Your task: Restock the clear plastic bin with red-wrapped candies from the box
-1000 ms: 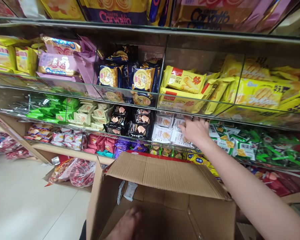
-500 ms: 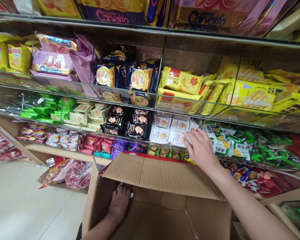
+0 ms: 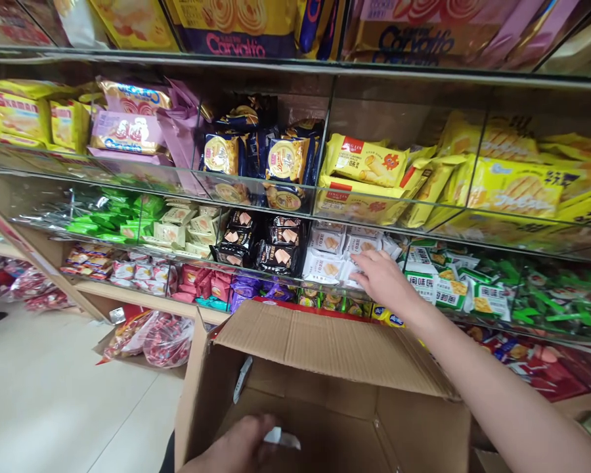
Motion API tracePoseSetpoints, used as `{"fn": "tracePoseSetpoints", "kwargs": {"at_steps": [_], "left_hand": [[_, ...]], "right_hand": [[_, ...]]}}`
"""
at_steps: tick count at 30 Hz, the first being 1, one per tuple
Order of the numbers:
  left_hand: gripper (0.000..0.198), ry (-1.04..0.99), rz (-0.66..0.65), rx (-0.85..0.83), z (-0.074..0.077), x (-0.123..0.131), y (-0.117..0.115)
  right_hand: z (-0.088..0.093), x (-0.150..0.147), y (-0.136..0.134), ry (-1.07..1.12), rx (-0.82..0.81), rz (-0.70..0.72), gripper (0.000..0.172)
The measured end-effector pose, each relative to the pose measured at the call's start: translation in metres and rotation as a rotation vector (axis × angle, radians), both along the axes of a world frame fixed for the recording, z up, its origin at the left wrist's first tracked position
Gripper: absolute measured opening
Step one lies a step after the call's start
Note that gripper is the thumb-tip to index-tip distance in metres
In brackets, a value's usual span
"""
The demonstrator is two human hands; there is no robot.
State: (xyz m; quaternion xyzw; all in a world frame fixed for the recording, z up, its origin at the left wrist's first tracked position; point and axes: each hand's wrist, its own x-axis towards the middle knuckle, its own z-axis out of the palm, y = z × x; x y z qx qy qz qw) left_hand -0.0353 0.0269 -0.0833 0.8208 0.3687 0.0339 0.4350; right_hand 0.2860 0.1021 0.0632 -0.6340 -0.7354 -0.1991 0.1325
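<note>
While the two hands are held well apart, a loose white packet [image 3: 283, 438] is gripped by the left hand [image 3: 246, 439] low inside the cardboard box [image 3: 325, 335]. That packet is seen jutting out just to the right of the blurred fingers, above the box's floor; its far part is hidden by the hand. A second white packet [image 3: 243, 380] is left propped, tilted, against the left inner wall, beyond the left hand and untouched by it.

Higher up and to the right, the right hand [image 3: 387, 279] is stretched across the box's flap to the lower shelf, where its bent fingers are laid over the front right of the stacked white packets [image 3: 322, 265]. Whether one is pinched there cannot be told, since the fingertips are partly hidden. The stack is spread mostly to the left of the right hand and behind it. It is flanked by black packets [image 3: 278, 256] on the left and by green-and-white packets [image 3: 446, 289] on the right, near the right wrist.
</note>
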Motion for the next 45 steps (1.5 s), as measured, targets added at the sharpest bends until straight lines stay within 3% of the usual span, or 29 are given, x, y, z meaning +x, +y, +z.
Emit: {"fn": "tracePoseSetpoints", "kwargs": {"at_steps": [2,4,6,10,13,16,19,22,24,26,28,30,32,35,38,41,45], "left_hand": [[0.014,-0.126,-0.052,-0.247,0.025,0.008,-0.011],[0.022,-0.345,-0.007,-0.493,0.049,0.02,-0.018],[0.03,-0.56,0.079,-0.622,0.071,0.034,-0.019],[0.03,-0.782,0.253,-0.535,0.104,0.051,-0.007],[0.026,-0.863,0.334,-0.462,0.115,0.055,0.004],[0.025,-0.883,0.343,-0.488,0.118,0.058,0.007],[0.025,-0.901,0.364,-0.519,0.119,0.063,0.006],[0.025,-1.007,0.436,-0.566,0.12,0.071,0.002],[0.03,-1.135,0.461,-0.695,0.122,0.075,0.0],[0.036,-1.242,0.437,-0.824,0.124,0.078,0.0],[0.039,-1.303,0.418,-0.887,0.126,0.078,0.0],[0.041,-1.332,0.427,-0.914,0.128,0.076,0.001],[0.042,-1.348,0.447,-0.931,0.129,0.074,0.001],[0.042,-1.381,0.445,-0.932,0.131,0.074,-0.001],[0.038,-1.398,0.461,-0.898,0.13,0.073,-0.003],[0.023,-1.289,0.471,-0.844,0.123,0.068,-0.001],[0.016,-1.0,0.401,-0.723,0.109,0.059,-0.001]], "right_hand": [[-0.001,0.002,0.004,0.031,-0.008,-0.02,0.038],[-0.002,0.005,0.008,0.054,-0.031,-0.027,0.04],[-0.001,0.005,0.005,0.089,-0.016,-0.003,0.041],[0.0,-0.019,-0.032,0.372,0.146,0.128,0.033],[-0.005,-0.053,-0.075,0.821,0.024,0.237,0.033],[-0.016,-0.079,-0.104,1.1,-0.17,0.288,0.029],[-0.027,-0.087,-0.114,1.113,-0.105,0.281,0.016],[-0.031,-0.088,-0.119,0.904,0.178,0.358,0.01],[-0.031,-0.09,-0.124,0.681,0.343,0.453,0.026],[-0.032,-0.095,-0.129,0.529,0.395,0.519,0.038],[-0.034,-0.101,-0.133,0.516,0.37,0.544,0.036],[-0.038,-0.105,-0.134,0.65,0.357,0.5,0.028],[-0.042,-0.107,-0.131,0.902,0.328,0.369,0.023],[-0.046,-0.109,-0.126,1.352,0.084,0.201,0.028],[-0.049,-0.112,-0.124,1.648,-0.15,0.197,0.027],[-0.052,-0.111,-0.125,1.781,-0.137,0.197,0.025],[-0.052,-0.103,-0.122,1.937,-0.075,0.179,0.024]]}}
